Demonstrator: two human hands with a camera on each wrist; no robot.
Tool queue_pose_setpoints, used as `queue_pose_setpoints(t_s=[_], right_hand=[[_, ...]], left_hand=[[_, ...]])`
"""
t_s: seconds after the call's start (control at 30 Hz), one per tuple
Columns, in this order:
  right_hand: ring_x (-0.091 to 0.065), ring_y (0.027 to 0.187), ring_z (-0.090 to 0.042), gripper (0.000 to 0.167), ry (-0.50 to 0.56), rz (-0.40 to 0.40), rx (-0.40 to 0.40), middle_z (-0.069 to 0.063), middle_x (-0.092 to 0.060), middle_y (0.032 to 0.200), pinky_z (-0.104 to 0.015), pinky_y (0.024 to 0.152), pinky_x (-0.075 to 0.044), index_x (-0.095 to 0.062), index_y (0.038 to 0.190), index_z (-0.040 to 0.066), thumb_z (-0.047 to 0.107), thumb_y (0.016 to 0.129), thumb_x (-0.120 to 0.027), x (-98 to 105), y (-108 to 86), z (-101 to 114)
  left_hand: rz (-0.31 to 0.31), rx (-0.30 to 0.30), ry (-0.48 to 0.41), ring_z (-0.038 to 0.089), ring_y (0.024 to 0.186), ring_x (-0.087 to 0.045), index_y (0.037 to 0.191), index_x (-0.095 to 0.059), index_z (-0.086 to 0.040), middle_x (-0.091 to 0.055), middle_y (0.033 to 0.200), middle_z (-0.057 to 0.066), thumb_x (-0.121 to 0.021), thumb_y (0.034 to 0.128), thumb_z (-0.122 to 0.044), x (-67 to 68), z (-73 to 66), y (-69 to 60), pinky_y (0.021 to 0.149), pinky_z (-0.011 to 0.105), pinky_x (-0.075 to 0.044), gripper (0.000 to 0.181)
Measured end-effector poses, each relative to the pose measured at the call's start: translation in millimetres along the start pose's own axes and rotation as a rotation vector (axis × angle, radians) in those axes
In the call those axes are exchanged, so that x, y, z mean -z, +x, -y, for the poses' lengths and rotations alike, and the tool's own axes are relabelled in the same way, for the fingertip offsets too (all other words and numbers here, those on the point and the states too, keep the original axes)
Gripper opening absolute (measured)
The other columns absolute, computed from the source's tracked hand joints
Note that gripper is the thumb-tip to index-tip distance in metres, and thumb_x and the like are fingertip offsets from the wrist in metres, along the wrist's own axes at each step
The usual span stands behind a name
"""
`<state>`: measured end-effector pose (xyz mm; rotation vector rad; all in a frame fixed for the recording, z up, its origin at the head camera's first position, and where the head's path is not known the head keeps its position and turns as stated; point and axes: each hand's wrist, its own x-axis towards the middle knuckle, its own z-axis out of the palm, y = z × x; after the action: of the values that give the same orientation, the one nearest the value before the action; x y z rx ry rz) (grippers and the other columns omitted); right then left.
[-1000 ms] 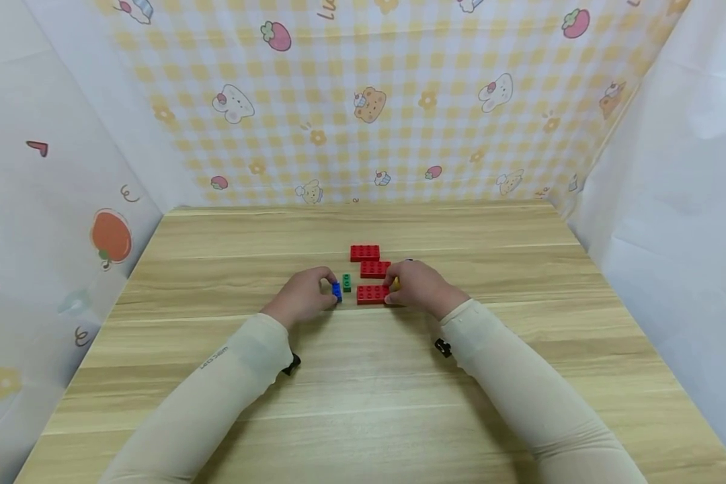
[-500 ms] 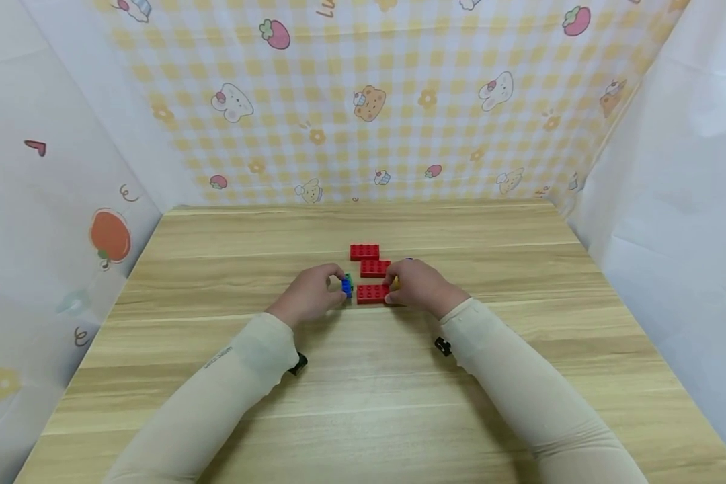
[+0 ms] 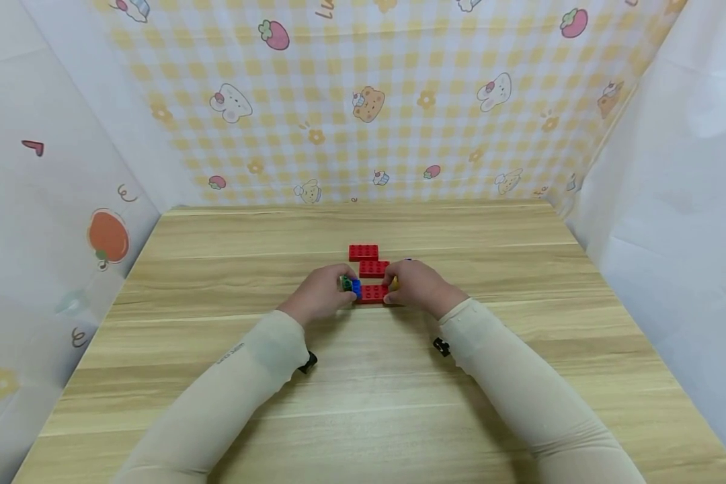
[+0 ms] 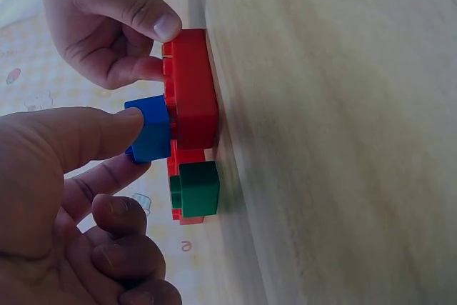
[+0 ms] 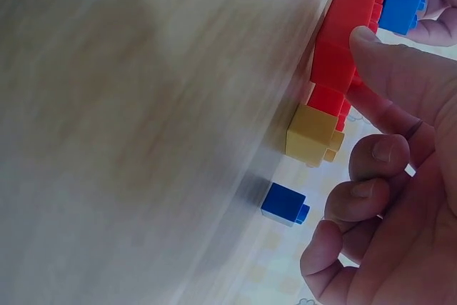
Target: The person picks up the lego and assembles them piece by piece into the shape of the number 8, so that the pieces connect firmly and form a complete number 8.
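In the head view my left hand (image 3: pixel 319 296) pinches a small blue toy building brick (image 4: pixel 151 130) between thumb and forefinger. That brick sits at the studs on the left end of the nearest red brick (image 4: pixel 194 94); whether it is pressed fully down I cannot tell. My right hand (image 3: pixel 422 289) grips the red brick's right end with thumb and finger, its other fingers curled. A small green brick (image 4: pixel 200 189) stands near the left hand, beyond the red brick. On the right hand's side are a yellow brick (image 5: pixel 308 136) and another blue brick (image 5: pixel 283 202).
Two more red bricks, a middle one (image 3: pixel 373 269) and a far one (image 3: pixel 364 253), lie behind the nearest one on the wooden table (image 3: pixel 363 403). A checked cloth (image 3: pixel 314 87) hangs behind the table, with white sheets at both sides.
My left hand has moved to the right with the blue brick, past the green brick and onto the red brick's left end. My right hand has stayed at the red brick.
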<state>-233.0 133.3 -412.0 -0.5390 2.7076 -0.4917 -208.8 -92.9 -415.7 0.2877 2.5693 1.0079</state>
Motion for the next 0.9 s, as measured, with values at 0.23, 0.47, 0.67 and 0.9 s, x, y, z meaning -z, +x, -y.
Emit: queue_pose_setpoints(t_s=[0.23,0.47,0.67,0.9], right_hand=[[-0.06,0.083,-0.02,0.021,0.006,-0.002,0.002,-0.003,-0.075,0.104,-0.037,0.086,-0.054,-0.075,0.108,0.013,0.025,0.093,-0.083,-2.8,2.0,-2.9],[-0.06,0.08,-0.02,0.022,0.012,0.0,-0.004,-0.002,-0.074,0.1,-0.037,0.084,-0.054,-0.075,0.109,0.013,0.025,0.093,-0.083,-2.5,0.5,-0.4],[-0.062,0.083,-0.019,0.022,0.011,-0.01,-0.005,-0.003,-0.075,0.103,-0.039,0.087,-0.055,-0.075,0.109,0.013,0.025,0.093,-0.083,-2.1,-0.8,1.0],[-0.062,0.083,-0.019,0.022,0.012,-0.016,0.001,-0.004,-0.075,0.102,-0.039,0.086,-0.055,-0.075,0.11,0.012,0.024,0.094,-0.083,-2.3,-0.9,-0.1]], left_hand=[[-0.004,0.008,0.006,0.02,0.07,-0.053,0.133,-0.064,-0.014,-0.064,0.088,0.007,-0.071,0.1018,-0.02,-2.6,-0.8,2.4,0.065,0.032,-0.046,0.033],[0.002,0.006,0.008,0.019,0.066,-0.052,0.133,-0.065,-0.017,-0.064,0.087,0.006,-0.071,0.1022,-0.023,-4.8,0.2,4.9,0.063,0.033,-0.046,0.032],[0.0,0.026,-0.022,0.019,0.063,-0.055,0.133,-0.065,-0.018,-0.065,0.09,0.007,-0.072,0.1016,-0.023,-4.2,1.1,6.6,0.061,0.032,-0.048,0.032],[0.01,0.04,-0.021,0.021,0.068,-0.058,0.132,-0.066,-0.018,-0.066,0.1,0.007,-0.072,0.1016,-0.025,-3.0,0.5,7.8,0.064,0.034,-0.049,0.032]])
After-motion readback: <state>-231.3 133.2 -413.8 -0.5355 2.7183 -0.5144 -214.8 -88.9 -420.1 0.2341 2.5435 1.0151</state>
